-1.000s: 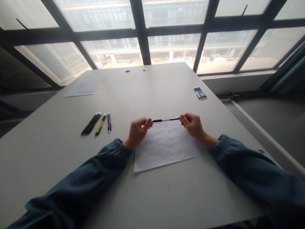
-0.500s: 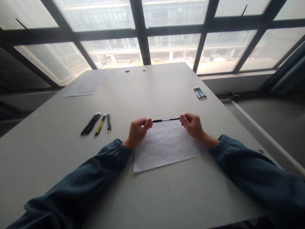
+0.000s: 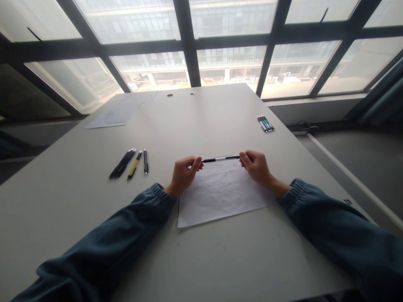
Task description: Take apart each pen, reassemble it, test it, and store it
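Note:
A black and white pen (image 3: 220, 159) is held level between my two hands, just above the far edge of a white sheet of paper (image 3: 220, 197) with faint scribbles. My left hand (image 3: 184, 174) pinches the pen's left end with its fingertips. My right hand (image 3: 255, 165) pinches the right end. Both forearms, in dark teal sleeves, rest on the grey table (image 3: 195, 121).
Several pens (image 3: 129, 163), black and one yellow, lie in a row to the left. A small bundle of pens (image 3: 266, 123) lies at the far right near the table's edge. Sheets of paper (image 3: 116, 113) lie at the far left corner. Large windows stand behind the table.
The view has shifted very slightly; both hands still hold the pen in the same pose over the paper.

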Motion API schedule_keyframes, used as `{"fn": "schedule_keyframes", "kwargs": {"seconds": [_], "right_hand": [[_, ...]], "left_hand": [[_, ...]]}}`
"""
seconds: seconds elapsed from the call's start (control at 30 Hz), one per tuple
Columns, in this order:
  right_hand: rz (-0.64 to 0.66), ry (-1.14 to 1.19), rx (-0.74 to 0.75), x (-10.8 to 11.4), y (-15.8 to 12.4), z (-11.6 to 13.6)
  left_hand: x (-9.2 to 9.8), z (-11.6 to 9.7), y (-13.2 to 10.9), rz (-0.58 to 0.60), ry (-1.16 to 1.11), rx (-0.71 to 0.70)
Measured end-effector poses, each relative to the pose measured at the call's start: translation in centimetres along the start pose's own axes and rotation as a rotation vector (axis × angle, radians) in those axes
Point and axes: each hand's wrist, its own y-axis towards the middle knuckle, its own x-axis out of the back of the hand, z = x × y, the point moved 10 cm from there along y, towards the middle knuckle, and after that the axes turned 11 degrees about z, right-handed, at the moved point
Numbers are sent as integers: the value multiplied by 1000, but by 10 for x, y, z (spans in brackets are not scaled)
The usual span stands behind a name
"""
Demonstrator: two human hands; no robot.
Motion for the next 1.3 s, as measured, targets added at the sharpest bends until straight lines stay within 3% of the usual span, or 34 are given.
{"fn": "schedule_keyframes", "kwargs": {"seconds": [1.07,1.3], "right_hand": [[-7,-8,7,1,1,0],[16,57,-51,-3,3,-10]], "left_hand": [[-3,5,1,44,-43,-18],[-3,1,2,43,-17,-20]]}}
